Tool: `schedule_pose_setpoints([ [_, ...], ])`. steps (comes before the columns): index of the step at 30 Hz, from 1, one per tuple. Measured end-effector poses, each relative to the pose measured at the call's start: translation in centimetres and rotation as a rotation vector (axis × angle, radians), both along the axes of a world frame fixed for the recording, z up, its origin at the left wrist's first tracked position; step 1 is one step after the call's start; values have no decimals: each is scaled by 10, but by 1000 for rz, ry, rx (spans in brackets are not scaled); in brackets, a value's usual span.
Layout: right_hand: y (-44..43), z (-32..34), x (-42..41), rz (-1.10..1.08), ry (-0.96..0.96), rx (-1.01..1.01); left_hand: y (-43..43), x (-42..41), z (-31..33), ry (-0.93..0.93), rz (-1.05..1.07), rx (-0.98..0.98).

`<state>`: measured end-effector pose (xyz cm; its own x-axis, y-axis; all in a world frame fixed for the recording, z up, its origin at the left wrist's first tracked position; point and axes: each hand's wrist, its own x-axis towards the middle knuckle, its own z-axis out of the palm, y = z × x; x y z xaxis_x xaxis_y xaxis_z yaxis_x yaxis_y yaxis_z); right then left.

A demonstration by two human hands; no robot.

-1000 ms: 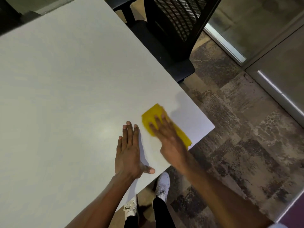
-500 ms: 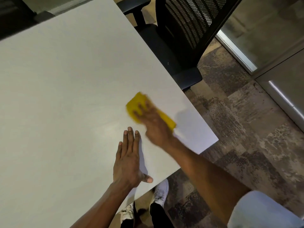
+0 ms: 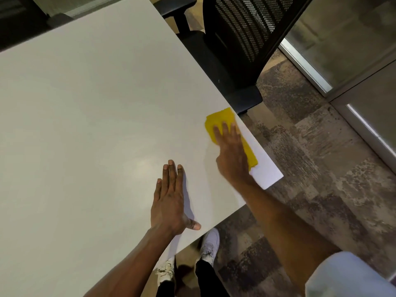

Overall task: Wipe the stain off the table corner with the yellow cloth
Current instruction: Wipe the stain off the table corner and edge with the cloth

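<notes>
The yellow cloth [image 3: 220, 121] lies flat on the white table [image 3: 96, 116], close to the right edge and just up from the table corner [image 3: 276, 179]. My right hand [image 3: 232, 155] presses down on the cloth with flat fingers, covering its middle. My left hand [image 3: 170, 200] rests flat on the table near the front edge, fingers together and thumb out, holding nothing. No stain is visible on the table surface.
A black mesh office chair [image 3: 240, 46] stands against the table's right edge, just beyond the cloth. Patterned carpet [image 3: 321, 168] lies to the right. My white shoes [image 3: 209, 247] show below the front edge. A glass partition [image 3: 342, 39] runs at the far right.
My right hand slid the cloth away from the corner toward the table's middle, then out to the right edge near the chair. My left hand stayed planted.
</notes>
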<state>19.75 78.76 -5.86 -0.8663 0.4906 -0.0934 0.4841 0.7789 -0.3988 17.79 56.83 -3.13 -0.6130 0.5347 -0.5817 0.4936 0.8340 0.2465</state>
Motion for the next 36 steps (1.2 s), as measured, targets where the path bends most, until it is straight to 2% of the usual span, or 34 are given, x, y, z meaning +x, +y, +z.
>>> schedule_pose_setpoints([
  [4, -69, -7, 82, 164, 62, -71, -1, 0, 1, -14, 12, 21],
  [6, -75, -10, 112, 223, 46, -80, -1, 0, 1, -12, 12, 27],
  [8, -57, -8, 122, 144, 52, -103, -1, 0, 3, -9, -1, 25],
  [12, 7, -2, 105, -199, 19, -85, -3, 0, 5, -9, -15, 36],
  [15, 7, -2, 93, -278, -30, -68, -3, 0, 6, -13, -24, 40],
  [21, -133, -4, 135, -213, 70, -54, -12, -6, 6, -38, -99, 43],
  [25, -208, -4, 164, -161, 8, -72, -16, -12, 7, -56, -184, 17],
  [29, -165, 0, 159, -126, 21, -76, -21, -12, 8, -41, -211, 13],
  [31, -117, -2, 149, -242, 64, -65, -22, -13, 6, -31, -217, 19],
  [33, -71, -2, 139, -338, 24, -54, -25, -13, 2, -14, -225, 17],
  [36, -50, -2, 126, -356, -39, -48, -28, -14, -2, -2, -233, 26],
])
